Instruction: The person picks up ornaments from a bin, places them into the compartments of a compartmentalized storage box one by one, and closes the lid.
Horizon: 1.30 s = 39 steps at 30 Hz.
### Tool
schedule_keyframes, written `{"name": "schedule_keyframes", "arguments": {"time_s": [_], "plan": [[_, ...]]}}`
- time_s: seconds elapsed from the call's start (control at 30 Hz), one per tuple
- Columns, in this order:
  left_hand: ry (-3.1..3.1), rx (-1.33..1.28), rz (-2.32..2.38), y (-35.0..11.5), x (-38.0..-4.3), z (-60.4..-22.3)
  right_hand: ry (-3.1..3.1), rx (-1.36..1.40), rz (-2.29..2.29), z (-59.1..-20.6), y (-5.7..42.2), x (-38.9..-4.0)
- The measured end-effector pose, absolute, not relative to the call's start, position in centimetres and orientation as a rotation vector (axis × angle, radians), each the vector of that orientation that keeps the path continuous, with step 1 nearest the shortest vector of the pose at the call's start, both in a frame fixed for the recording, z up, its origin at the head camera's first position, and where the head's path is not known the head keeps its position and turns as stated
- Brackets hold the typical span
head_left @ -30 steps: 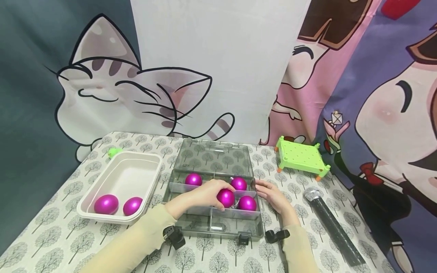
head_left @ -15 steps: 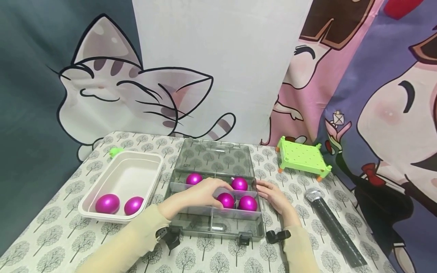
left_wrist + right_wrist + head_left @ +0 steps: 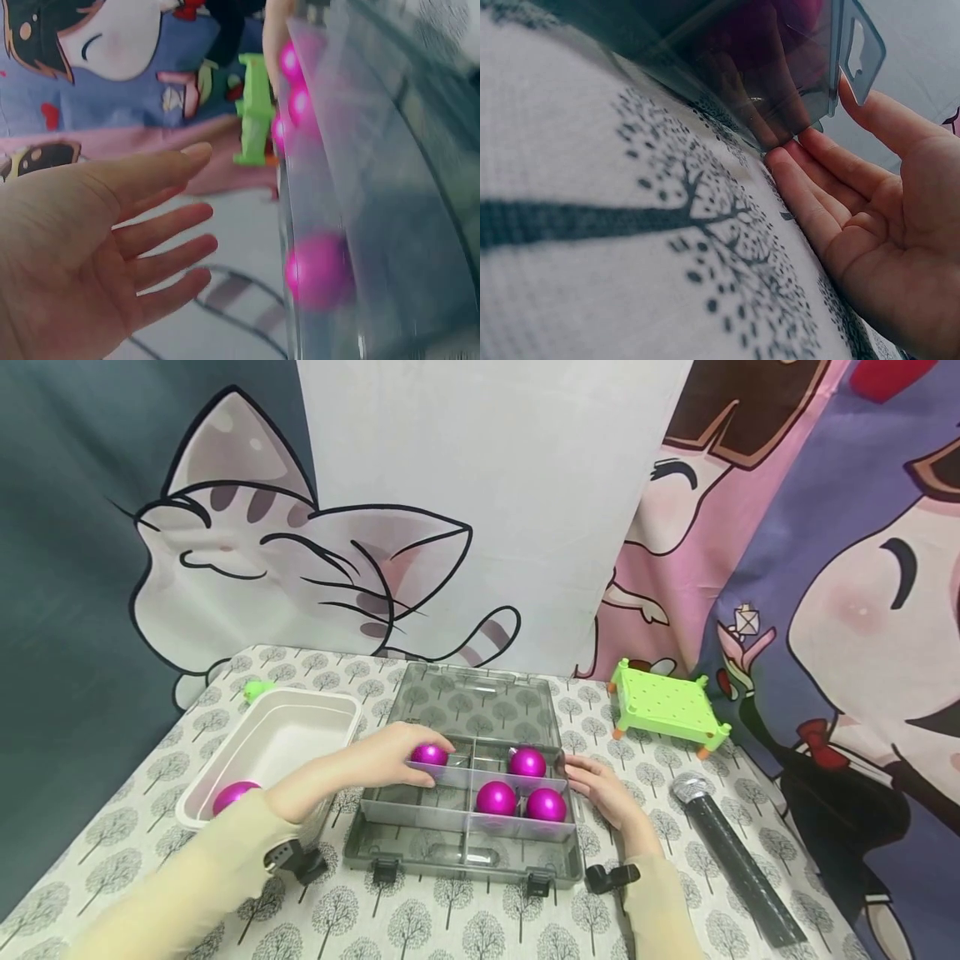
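An open grey see-through divided box (image 3: 408, 847) lies on the table with its lid folded back. Three shiny magenta baubles sit in its right half: one back bauble (image 3: 527, 762), with a middle-row pair of baubles (image 3: 496, 798) side by side. My left hand (image 3: 382, 756) hovers over the box's back-left compartment, thumb and fingers spread around a fourth bauble (image 3: 431, 754). In the left wrist view, a gap shows between the left hand's fingers (image 3: 176, 255) and that bauble (image 3: 319, 270). My right hand (image 3: 606, 789) touches the box's right side with extended fingers (image 3: 855, 169).
A white tub (image 3: 345, 710) stands left of the box; a magenta bauble (image 3: 234, 795) shows in it, partly behind the left arm. A small green toy (image 3: 258, 690) lies behind the tub. At right are a green toy bed (image 3: 663, 702) and a black microphone-like stick (image 3: 738, 860).
My left hand let go of a bauble in the middle row and moved left and back, over the back-left bauble. The right hand stays at the box's side.
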<state>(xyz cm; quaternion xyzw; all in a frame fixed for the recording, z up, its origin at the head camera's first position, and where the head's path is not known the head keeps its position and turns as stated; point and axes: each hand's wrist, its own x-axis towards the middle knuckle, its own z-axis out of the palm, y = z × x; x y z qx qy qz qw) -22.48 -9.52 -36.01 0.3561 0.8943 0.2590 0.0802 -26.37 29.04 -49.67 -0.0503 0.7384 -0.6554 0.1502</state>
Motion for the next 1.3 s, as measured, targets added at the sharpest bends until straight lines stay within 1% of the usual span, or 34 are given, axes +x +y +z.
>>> {"name": "schedule_keyframes", "arguments": {"time_s": [0.17, 0.37, 0.63, 0.97, 1.3], "plan": [[2.659, 1.038, 0.784, -13.5, -22.9, -35.6, 2.117, -0.141, -1.882, -49.6, 29.0, -26.4], [2.726, 1.013, 0.794, -17.7, -22.4, -35.0, 2.11, -0.137, -1.887, -49.6, 29.1, -26.4], [2.783, 0.985, 0.813, -21.3, -21.7, -35.3, 2.116, -0.136, -1.889, -49.6, 29.3, -26.1], [2.623, 0.911, 0.916, -24.3, -21.8, -36.9, 2.12, -0.146, -1.883, -49.6, 29.1, -26.2], [2.433, 0.805, 0.838, -25.0, -21.9, -37.9, 2.113, -0.146, -1.882, -49.7, 29.2, -26.3]]}}
